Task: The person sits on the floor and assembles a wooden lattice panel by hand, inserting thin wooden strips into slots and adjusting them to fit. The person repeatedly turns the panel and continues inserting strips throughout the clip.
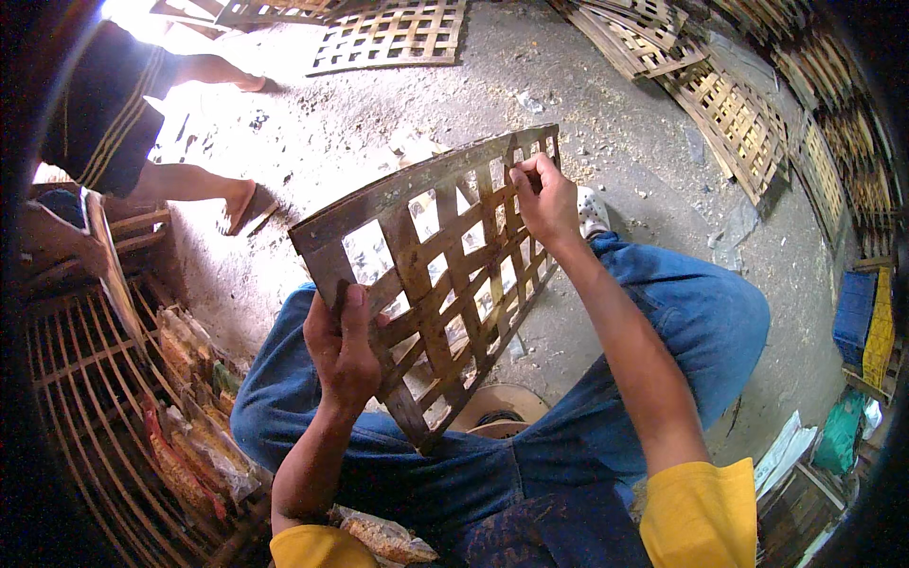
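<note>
A woven bamboo lattice panel [409, 257] stands tilted in front of me, above my bent knees, its wide strips crossing around square gaps. My left hand [343, 358] is closed on its left edge, thumb laid over the near face. At the upper right corner, my right hand [549, 206] has its fingers pinched against the lattice just under the top edge strip. Whether a loose strip lies between those fingertips is too small to tell. Below the panel, between my legs, sits a round tan container [530, 405] with something dark and coiled inside, partly hidden by the panel.
Another lattice panel [388, 38] lies on the concrete floor ahead. More panels [734, 128] are piled at the right. A slatted rack [71, 379] and plastic bags [180, 454] stand at left. Another person's leg [194, 182] is at upper left. Blue and yellow crates [855, 312] stand far right.
</note>
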Motion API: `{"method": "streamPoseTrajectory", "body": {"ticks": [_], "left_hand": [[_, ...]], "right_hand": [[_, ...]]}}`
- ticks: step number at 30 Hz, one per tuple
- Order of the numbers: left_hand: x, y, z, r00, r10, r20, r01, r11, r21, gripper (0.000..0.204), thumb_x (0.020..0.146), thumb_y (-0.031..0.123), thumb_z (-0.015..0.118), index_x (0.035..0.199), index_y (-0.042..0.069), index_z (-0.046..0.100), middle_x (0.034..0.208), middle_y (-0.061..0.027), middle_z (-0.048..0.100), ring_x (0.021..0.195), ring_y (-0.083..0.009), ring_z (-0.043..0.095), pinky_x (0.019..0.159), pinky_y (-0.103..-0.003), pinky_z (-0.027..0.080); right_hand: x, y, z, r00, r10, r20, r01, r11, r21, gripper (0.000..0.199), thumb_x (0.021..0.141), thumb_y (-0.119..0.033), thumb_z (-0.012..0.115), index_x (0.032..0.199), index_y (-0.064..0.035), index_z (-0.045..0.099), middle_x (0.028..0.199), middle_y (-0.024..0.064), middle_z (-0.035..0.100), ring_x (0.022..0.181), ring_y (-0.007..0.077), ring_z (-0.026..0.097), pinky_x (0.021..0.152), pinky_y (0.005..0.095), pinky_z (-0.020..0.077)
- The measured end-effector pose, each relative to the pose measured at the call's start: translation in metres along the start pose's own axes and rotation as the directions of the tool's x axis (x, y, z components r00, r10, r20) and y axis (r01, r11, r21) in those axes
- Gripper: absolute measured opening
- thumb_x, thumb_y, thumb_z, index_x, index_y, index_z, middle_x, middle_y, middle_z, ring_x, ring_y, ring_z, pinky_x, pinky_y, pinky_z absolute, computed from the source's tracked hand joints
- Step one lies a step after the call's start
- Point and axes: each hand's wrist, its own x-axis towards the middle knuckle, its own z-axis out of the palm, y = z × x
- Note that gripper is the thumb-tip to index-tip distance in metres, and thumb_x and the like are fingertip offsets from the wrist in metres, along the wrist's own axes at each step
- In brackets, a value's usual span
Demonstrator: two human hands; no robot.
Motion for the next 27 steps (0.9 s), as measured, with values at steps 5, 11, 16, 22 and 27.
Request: {"method": "streamPoseTrajectory", "body": {"ticks": [5, 11, 16, 22, 27], "left_hand": [[-0.001, 0.000, -0.002, 1.000, -0.016, 0.023, 0.016, 1.000, -0.003, 0.017, 0.099, 0.017, 0.051, 0.099, 0.001, 0.057, 0.086, -0.0019, 0.057, 0.076, -0.0083, 0.055, 0.065, -0.026, 0.052], [-0.002, 0.004, -0.002, 0.996, 0.065, 0.059, -0.069, 0.996, 0.060, 0.017, 0.098, 0.016, 0.051, 0.098, -0.001, 0.057, 0.082, -0.0025, 0.056, 0.071, -0.0080, 0.054, 0.063, -0.026, 0.052], [-0.002, 0.003, -0.001, 0.995, 0.087, 0.041, -0.090, 0.993, 0.079, 0.017, 0.098, 0.016, 0.050, 0.097, 0.000, 0.056, 0.081, -0.0018, 0.054, 0.070, -0.0082, 0.053, 0.061, -0.026, 0.052], [0.001, 0.005, 0.000, 1.000, -0.005, -0.014, 0.006, 0.999, 0.035, 0.017, 0.099, 0.017, 0.051, 0.098, 0.001, 0.057, 0.083, -0.0005, 0.055, 0.075, -0.0080, 0.052, 0.064, -0.026, 0.052], [0.001, 0.001, -0.003, 1.000, 0.003, 0.011, -0.003, 1.000, 0.026, 0.017, 0.100, 0.018, 0.050, 0.098, 0.002, 0.057, 0.085, -0.0005, 0.055, 0.076, -0.0082, 0.052, 0.064, -0.026, 0.050]], "right_hand": [[0.004, 0.001, 0.002, 1.000, 0.025, 0.010, -0.025, 1.000, -0.013, 0.026, 0.092, -0.030, 0.063, 0.090, -0.0041, 0.059, 0.066, 0.0085, 0.060, 0.060, 0.0145, 0.057, 0.057, 0.0316, 0.0466], [0.004, -0.007, -0.003, 0.999, -0.003, -0.038, 0.000, 0.996, -0.086, 0.022, 0.093, -0.026, 0.062, 0.091, -0.0044, 0.058, 0.066, 0.0102, 0.060, 0.059, 0.0187, 0.058, 0.057, 0.0336, 0.0472], [0.017, 0.011, -0.008, 0.931, -0.090, -0.354, 0.052, 0.992, -0.114, 0.014, 0.091, -0.019, 0.063, 0.089, -0.0053, 0.060, 0.068, 0.0125, 0.063, 0.062, 0.0222, 0.063, 0.059, 0.0356, 0.0492], [0.023, 0.016, -0.017, 0.960, 0.007, -0.279, -0.031, 0.996, -0.080, 0.014, 0.086, -0.018, 0.063, 0.091, -0.0045, 0.060, 0.079, 0.0127, 0.068, 0.074, 0.0296, 0.068, 0.068, 0.0387, 0.0525], [0.020, 0.001, -0.016, 0.979, 0.007, -0.204, -0.027, 0.995, -0.096, 0.018, 0.087, -0.018, 0.062, 0.098, -0.0040, 0.060, 0.086, 0.0152, 0.069, 0.081, 0.0313, 0.069, 0.073, 0.0402, 0.0532]]}}
